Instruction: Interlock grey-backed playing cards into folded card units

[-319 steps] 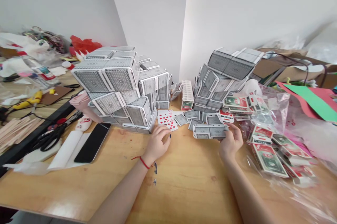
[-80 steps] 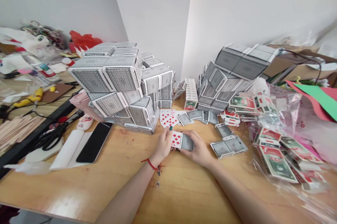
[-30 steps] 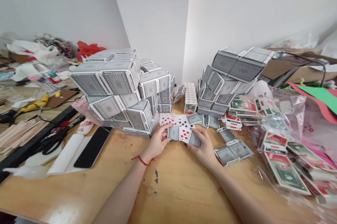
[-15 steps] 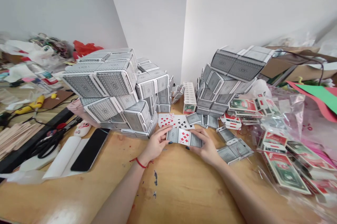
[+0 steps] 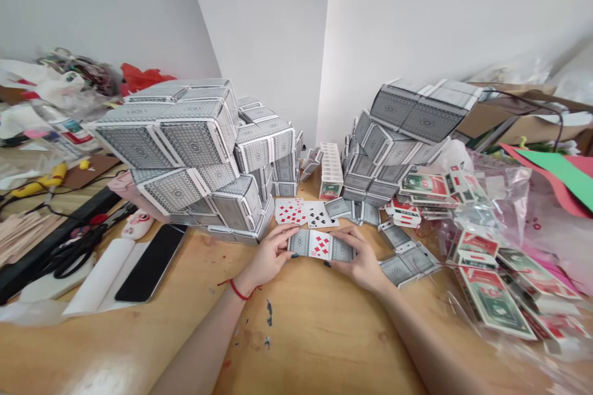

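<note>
Both my hands hold one small folded piece made of playing cards (image 5: 320, 245) just above the wooden table (image 5: 315, 333). My left hand (image 5: 266, 258) pinches its left end, a red string round the wrist. My right hand (image 5: 361, 262) grips its right end. The piece shows grey patterned backs at both ends and a red diamond card face in the middle. Loose face-up cards (image 5: 303, 212) lie on the table just beyond it. A flat assembly of grey cards (image 5: 407, 262) lies to the right of my right hand.
A big block built of grey-backed cards (image 5: 194, 154) stands at the left, a second pile (image 5: 398, 129) at the right. Red and green card boxes (image 5: 482, 284) in plastic lie right. A black phone (image 5: 151, 262), white paper, scissors (image 5: 74, 246) and clutter fill the left.
Over the last second my hands have drawn the folded card piece slightly toward me and lower in view. Ten seconds ago my hands were apart, the right on the flat grey assembly.
</note>
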`<act>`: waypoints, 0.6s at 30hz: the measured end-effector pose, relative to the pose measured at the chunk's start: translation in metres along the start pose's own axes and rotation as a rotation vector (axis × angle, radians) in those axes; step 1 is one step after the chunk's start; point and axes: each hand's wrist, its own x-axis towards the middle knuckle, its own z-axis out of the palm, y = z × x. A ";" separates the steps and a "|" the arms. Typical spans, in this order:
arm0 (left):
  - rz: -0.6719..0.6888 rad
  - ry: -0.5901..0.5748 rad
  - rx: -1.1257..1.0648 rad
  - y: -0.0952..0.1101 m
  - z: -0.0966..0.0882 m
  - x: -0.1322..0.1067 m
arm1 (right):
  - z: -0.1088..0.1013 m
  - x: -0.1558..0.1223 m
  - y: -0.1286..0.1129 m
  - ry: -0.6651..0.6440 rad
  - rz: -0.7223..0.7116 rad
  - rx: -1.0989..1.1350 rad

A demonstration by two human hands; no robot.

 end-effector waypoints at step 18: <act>-0.037 -0.038 0.005 0.004 -0.002 -0.002 | -0.004 -0.002 -0.005 -0.024 -0.005 -0.090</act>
